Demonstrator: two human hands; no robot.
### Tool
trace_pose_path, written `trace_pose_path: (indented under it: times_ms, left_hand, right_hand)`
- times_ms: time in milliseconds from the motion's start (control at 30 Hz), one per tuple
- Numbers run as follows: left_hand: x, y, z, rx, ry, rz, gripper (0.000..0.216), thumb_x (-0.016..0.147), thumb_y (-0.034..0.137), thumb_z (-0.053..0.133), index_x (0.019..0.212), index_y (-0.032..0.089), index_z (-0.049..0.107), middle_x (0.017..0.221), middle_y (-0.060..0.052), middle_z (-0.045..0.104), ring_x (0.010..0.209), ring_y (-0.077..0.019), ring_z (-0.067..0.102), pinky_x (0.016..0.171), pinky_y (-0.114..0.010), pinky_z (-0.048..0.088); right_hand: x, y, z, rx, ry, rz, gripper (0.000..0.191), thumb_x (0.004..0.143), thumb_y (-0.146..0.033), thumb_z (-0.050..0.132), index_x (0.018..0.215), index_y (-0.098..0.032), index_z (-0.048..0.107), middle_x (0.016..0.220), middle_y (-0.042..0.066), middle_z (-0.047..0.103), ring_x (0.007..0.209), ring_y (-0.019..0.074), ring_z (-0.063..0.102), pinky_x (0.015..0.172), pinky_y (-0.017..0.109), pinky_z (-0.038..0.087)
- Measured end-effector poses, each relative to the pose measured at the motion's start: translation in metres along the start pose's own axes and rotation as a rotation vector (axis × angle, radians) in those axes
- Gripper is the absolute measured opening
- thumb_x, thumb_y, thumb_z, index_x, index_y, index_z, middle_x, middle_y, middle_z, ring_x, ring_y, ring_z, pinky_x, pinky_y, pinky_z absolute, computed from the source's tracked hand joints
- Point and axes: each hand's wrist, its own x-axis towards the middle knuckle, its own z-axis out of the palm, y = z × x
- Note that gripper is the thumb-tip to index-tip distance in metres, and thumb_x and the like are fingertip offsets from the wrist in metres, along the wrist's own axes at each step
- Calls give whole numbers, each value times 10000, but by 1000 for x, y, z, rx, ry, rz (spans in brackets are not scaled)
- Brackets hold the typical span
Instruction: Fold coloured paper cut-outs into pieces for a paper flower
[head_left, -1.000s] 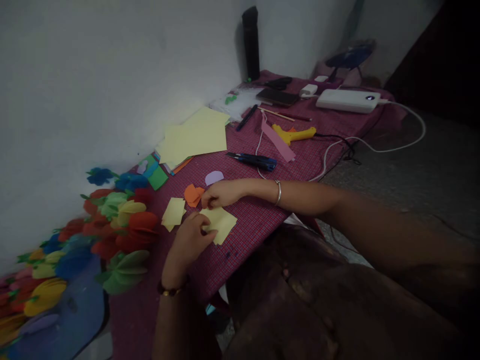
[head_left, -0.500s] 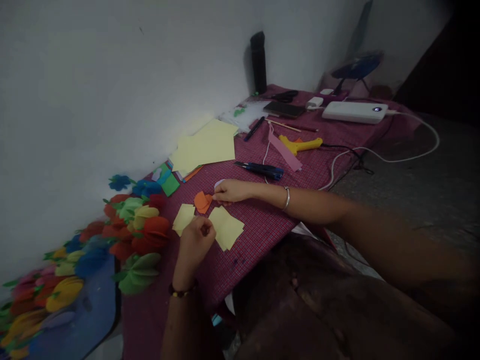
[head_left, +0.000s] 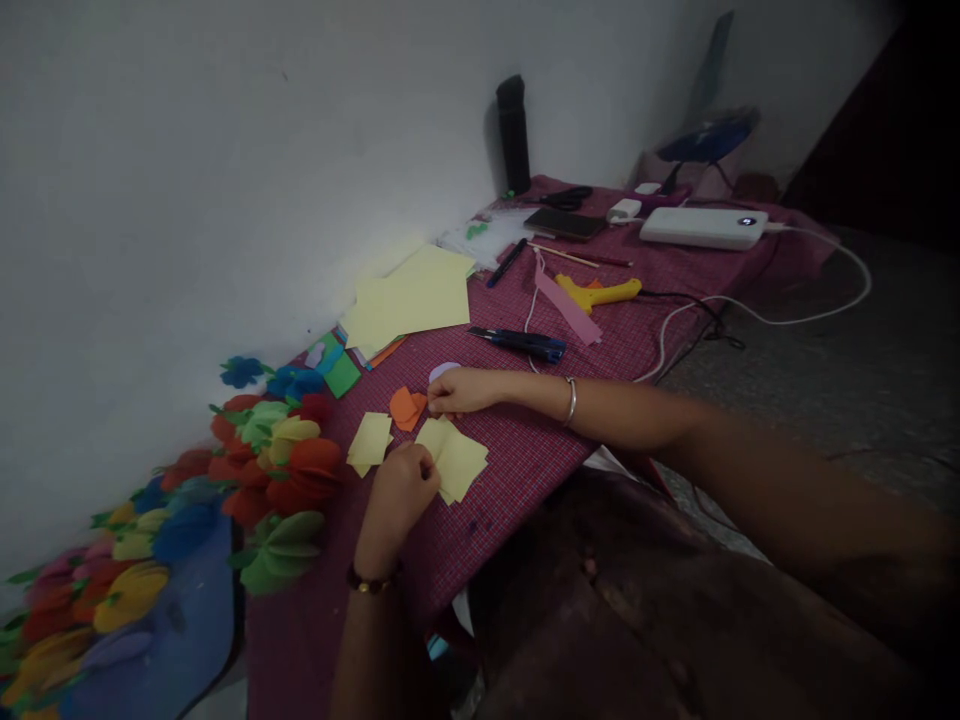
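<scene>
My left hand (head_left: 399,492) is closed, thumb and fingers curled together at the left edge of a stack of pale yellow paper squares (head_left: 461,461). Its fingertips face away, so what they pinch, if anything, is hidden. My right hand (head_left: 466,390) is also closed, its fingertips pressed together just above that stack, by the orange paper pieces (head_left: 403,408). I cannot make out what it grips. Behind its knuckles part of a lilac paper piece (head_left: 443,370) shows. A smaller group of yellow squares (head_left: 370,440) lies left of the stack.
Paper flowers (head_left: 307,475) crowd the left side, some over a blue surface (head_left: 202,625). Beyond my hands are large yellow sheets (head_left: 420,295), a box cutter (head_left: 519,344), a pink strip (head_left: 568,310) and a yellow glue gun (head_left: 600,294). A power bank (head_left: 703,228) trails a white cable.
My left hand has shifted slightly right toward the yellow stack. My right fingertips have moved a little right and down from the orange pieces. The view has tilted slightly.
</scene>
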Motion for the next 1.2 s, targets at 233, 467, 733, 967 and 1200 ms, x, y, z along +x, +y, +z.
trace_pose_path:
  times_ms: [233, 467, 733, 967, 1200]
  left_hand:
    - [-4, 0, -6, 26, 90, -12, 159, 714, 113, 479, 616, 222, 417, 668, -6, 499, 662, -165, 506, 614, -284, 360]
    - [-7, 10, -10, 143, 286, -15, 119, 777, 130, 463, 694, 216, 462, 759, -55, 537, 777, -222, 528, 715, -353, 422]
    - [-7, 4, -15, -713, 821, -285, 360, 817, 366, 589, 1122, 216, 472, 967, -33, 544, 791, -139, 569, 696, -278, 482]
    - [1, 14, -8, -1493, 424, -280, 301, 760, 359, 654, 1003, 194, 589, 922, -29, 667, 727, -122, 627, 668, -247, 502]
    - [0, 8, -10, -1639, 425, -344, 285, 752, 245, 641, 1035, 216, 617, 1083, -44, 653, 803, -106, 619, 608, -188, 477]
  right_hand:
    - [1, 1, -2, 57, 7, -4, 263, 892, -274, 465, 733, -109, 594, 595, -2, 580, 485, 57, 519, 475, 153, 395]
    - [-5, -11, 4, 350, -146, 56, 427, 878, -482, 501, 802, -84, 635, 633, 14, 629, 482, 63, 512, 485, 175, 424]
    - [-3, -9, 11, 614, -25, 64, 228, 740, -279, 685, 882, -106, 641, 739, 0, 684, 604, 94, 607, 584, 191, 481]
    - [-5, -17, 20, 730, -65, -37, 364, 719, -348, 712, 968, -98, 626, 792, 18, 665, 618, 95, 585, 588, 207, 475]
    - [-11, -26, 8, 375, 258, -351, 579, 825, -207, 518, 1377, -218, 344, 1201, 106, 538, 941, 156, 580, 752, 311, 507]
